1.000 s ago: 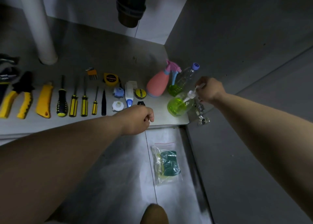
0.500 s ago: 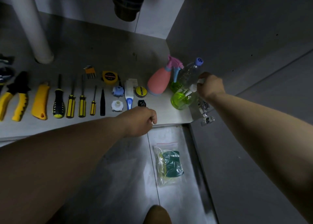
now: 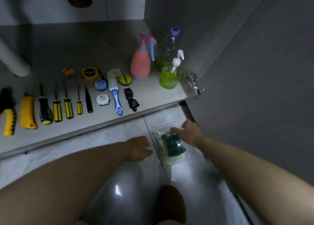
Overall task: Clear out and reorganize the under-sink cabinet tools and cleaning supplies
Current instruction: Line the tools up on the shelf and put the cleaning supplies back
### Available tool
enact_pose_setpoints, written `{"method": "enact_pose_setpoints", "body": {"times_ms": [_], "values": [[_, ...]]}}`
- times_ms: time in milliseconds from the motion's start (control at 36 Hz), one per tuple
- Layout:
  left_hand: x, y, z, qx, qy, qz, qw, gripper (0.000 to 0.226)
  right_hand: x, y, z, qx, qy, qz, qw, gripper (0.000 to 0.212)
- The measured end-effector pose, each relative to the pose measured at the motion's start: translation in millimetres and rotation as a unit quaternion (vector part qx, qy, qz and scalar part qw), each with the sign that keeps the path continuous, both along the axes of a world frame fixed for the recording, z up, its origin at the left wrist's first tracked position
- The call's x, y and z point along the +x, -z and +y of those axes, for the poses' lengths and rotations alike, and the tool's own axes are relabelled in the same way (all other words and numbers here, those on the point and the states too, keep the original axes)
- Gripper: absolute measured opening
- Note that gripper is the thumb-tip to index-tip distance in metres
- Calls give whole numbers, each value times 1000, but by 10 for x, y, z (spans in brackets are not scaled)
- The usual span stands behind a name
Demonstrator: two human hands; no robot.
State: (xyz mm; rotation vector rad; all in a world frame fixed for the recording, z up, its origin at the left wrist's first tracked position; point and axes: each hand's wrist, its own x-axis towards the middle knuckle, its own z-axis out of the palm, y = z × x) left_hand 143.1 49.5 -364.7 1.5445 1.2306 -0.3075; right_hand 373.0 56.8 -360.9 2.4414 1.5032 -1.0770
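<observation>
A clear plastic bag of green scouring pads [image 3: 171,145] lies on the tiled floor in front of the cabinet. My right hand [image 3: 189,132] rests on the bag's top edge, fingers spread. My left hand [image 3: 139,148] hovers loosely curled just left of the bag, holding nothing. On the cabinet floor [image 3: 149,95] stand a green pump bottle [image 3: 169,78], a pink spray bottle [image 3: 141,65] and a clear bottle with a purple cap [image 3: 169,46]. Left of them lie a blue-handled brush [image 3: 115,95], several yellow-and-black screwdrivers [image 3: 68,104], a yellow utility knife [image 3: 27,112] and pliers [image 3: 8,116].
A white drain pipe [image 3: 15,61] stands at the cabinet's back left. The open grey door [image 3: 246,71] with its metal hinge [image 3: 195,83] bounds the right side. A yellow tape measure [image 3: 90,73] and small fittings lie mid-shelf. My knee [image 3: 170,206] shows at the bottom.
My right hand let go of the green pump bottle, now upright on the shelf, and dropped onto the bag. My left hand pulled back off the shelf edge to the floor.
</observation>
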Motion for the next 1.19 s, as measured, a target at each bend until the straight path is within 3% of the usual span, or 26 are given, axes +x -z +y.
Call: {"method": "enact_pose_setpoints", "body": {"times_ms": [83,167,194,278,389,500,611,750,833,1028,1111,1194], "values": [[141,178,-199,-96,-101,-11,990,70,100,206,-143,-63,88,88,990,106],[300,325,-266,-125,-157,-28,979,84,157,367,-255,-99,157,163,969,103],[360,373,-274,-135,-180,-42,973,78,158,416,-293,-99,173,191,961,99],[541,467,-290,-146,-255,-127,947,20,114,542,-395,-74,205,257,941,81],[721,498,-397,-163,-326,-192,911,31,-7,625,-519,-44,248,306,918,53],[628,363,-467,-170,-363,-203,893,23,-113,517,-674,-80,269,383,880,44],[277,-53,-439,-148,-396,-214,881,28,-52,145,-772,-101,275,464,836,49],[-159,-970,-382,-76,-411,-272,867,61,-187,-805,-599,-76,223,598,767,53],[-347,-1670,-375,-30,-395,-318,862,54,-427,-1561,-510,-36,148,658,737,59],[-672,-3050,-805,30,-381,-435,816,52,-975,-2907,-763,94,83,662,739,40],[-795,-3407,-1052,72,-398,-440,802,52,-1260,-3310,-955,233,107,589,766,18],[-895,-3620,-1270,107,-407,-445,790,48,-1492,-3573,-1127,332,92,541,767,11]]}}
